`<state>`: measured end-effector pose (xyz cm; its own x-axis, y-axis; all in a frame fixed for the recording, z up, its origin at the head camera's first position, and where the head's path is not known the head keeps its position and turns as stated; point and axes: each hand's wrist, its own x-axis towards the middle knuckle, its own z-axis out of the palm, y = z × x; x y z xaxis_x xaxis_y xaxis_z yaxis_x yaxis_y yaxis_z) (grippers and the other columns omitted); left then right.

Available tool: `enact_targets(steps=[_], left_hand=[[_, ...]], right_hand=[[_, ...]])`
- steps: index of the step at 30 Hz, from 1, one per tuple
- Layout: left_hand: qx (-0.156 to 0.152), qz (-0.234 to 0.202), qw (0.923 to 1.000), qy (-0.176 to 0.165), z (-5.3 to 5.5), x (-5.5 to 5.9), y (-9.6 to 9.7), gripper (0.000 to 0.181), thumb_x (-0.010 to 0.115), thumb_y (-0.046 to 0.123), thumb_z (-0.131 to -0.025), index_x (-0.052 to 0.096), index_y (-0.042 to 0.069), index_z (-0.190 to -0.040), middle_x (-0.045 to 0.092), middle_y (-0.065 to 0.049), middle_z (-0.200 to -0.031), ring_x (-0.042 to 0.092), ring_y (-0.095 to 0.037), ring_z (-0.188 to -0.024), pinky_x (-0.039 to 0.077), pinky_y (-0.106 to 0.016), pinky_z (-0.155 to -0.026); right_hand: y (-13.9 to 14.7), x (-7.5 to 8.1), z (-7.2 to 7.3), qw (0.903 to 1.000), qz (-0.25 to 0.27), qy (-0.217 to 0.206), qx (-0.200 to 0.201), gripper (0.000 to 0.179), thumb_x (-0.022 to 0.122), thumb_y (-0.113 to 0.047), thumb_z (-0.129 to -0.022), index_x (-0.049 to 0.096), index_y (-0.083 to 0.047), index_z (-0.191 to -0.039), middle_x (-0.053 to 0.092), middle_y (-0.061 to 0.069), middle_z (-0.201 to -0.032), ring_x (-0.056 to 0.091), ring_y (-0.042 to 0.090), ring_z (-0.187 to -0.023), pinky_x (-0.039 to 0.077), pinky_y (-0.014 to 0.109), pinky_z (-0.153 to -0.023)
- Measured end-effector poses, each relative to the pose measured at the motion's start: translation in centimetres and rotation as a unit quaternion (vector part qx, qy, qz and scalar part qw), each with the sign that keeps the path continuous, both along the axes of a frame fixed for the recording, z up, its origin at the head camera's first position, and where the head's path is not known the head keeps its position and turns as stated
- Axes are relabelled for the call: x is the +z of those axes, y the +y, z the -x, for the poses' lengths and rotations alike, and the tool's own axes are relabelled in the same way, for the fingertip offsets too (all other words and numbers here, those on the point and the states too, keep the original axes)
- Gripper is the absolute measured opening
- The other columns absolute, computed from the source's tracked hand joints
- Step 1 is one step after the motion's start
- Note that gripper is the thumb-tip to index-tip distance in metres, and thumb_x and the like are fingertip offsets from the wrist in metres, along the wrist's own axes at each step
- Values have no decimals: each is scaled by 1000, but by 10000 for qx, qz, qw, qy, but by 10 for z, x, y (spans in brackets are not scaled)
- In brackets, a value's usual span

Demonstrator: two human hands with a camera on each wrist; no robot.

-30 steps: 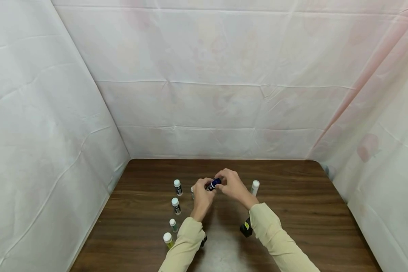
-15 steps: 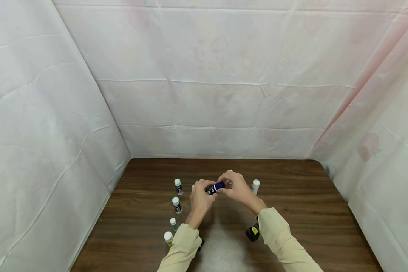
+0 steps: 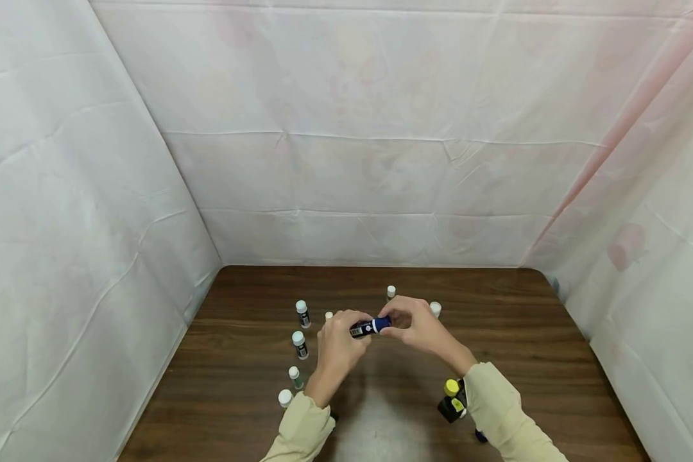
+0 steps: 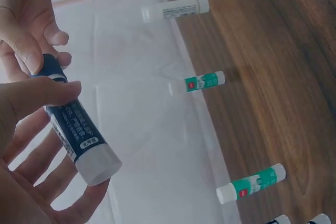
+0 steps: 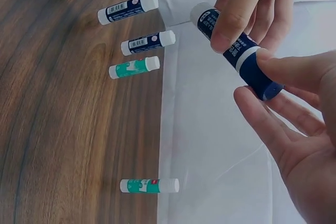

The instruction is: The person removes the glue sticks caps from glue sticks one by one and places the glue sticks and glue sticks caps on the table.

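Observation:
Both hands hold one navy glue stick (image 3: 362, 329) above the middle of the table, tilted sideways. My left hand (image 3: 339, 343) grips its labelled body, thumb on top. My right hand (image 3: 418, 324) pinches the dark blue cap (image 5: 260, 80) between thumb and fingers. A white ring (image 5: 247, 57) shows between cap and label. The white end (image 4: 98, 163) of the stick points away from the cap in the left wrist view. Behind the right hand stands a small white-capped glue stick (image 3: 391, 292); another white cap (image 3: 436, 308) shows just beyond that hand.
Upright glue sticks line the left: two navy-labelled ones (image 3: 303, 314), a green one (image 3: 295, 377), and a white-capped one (image 3: 285, 398) partly behind the left sleeve. A yellow cap (image 3: 451, 387) and a dark blue thing (image 3: 480, 436) stand by the right sleeve. White cloth (image 3: 346, 173) hangs behind.
Both hands have shifted slightly toward the person, the right one also rightward. More of the glue stick shows between them. The yellow cap and small rear glue stick have come into view.

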<state>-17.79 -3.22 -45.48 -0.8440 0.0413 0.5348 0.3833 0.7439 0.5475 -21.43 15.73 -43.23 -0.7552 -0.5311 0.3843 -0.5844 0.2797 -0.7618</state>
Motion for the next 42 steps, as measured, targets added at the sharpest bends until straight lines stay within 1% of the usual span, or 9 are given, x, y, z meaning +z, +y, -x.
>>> enact_targets(steps=[8,15,18,22,26,30,34,37,42], left_hand=[[-158,281,9991,287,-9,7,-9,31,85,12,-62,75,22,-89,70,6,-82,65,-13,-73,51,-33,-57],[36,-49,9990,434,-11,12,-30,33,84,6,-59,76,20,-88,71,4,-78,66,-12,-65,52,-35,-57],[90,-155,9991,374,-10,16,-30,32,84,8,-61,75,21,-89,70,5,-75,63,-9,-60,50,-33,-53],[139,-245,9992,272,-8,15,-29,31,84,8,-61,75,22,-88,69,7,-71,53,-4,-50,43,-28,-48],[248,-439,9986,136,-6,13,-28,32,85,10,-61,73,23,-87,69,6,-72,44,-1,-46,41,-28,-47],[282,-806,9963,-99,-3,9,-29,33,85,9,-61,71,23,-87,70,5,-75,48,-2,-46,42,-27,-49],[135,-1480,9886,-242,0,5,-32,33,83,-1,-62,70,16,-87,71,-1,-79,59,-13,-52,47,-27,-52],[41,-1975,9798,-298,2,3,-33,33,79,-8,-61,68,10,-87,71,-6,-82,66,-20,-66,54,-29,-59],[169,-2543,9654,-556,6,-1,-34,32,76,-11,-61,66,6,-86,70,-9,-84,69,-21,-82,57,-31,-70]], right_hand=[[4,6,-9,9994,160,236,179,23,77,-1,-76,68,-8,-95,64,3,-93,65,15,-79,56,25,-63],[30,50,-27,9989,-91,354,-287,22,75,7,-74,68,2,-94,64,16,-92,65,30,-78,57,35,-63],[39,40,-20,9986,-187,312,-373,25,76,7,-73,68,-1,-95,64,13,-94,64,28,-78,57,35,-64],[45,25,-13,9981,-288,298,-445,26,78,1,-74,69,-7,-97,64,6,-96,64,22,-79,57,30,-64],[50,22,-12,9978,-261,398,-468,25,79,-2,-74,69,-11,-96,63,0,-95,63,16,-78,57,29,-61],[55,22,-11,9970,-208,608,-438,27,79,1,-73,69,-10,-96,63,0,-95,62,17,-78,56,28,-59],[60,20,-9,9951,-306,784,-513,29,79,2,-72,69,-9,-96,63,0,-94,61,17,-77,55,27,-56],[65,18,-8,9934,-442,838,-643,29,80,1,-71,70,-10,-96,63,-1,-94,60,15,-75,54,26,-55],[73,15,-7,9908,-607,911,-791,30,80,3,-71,70,-10,-96,64,0,-94,61,16,-77,56,31,-59]])
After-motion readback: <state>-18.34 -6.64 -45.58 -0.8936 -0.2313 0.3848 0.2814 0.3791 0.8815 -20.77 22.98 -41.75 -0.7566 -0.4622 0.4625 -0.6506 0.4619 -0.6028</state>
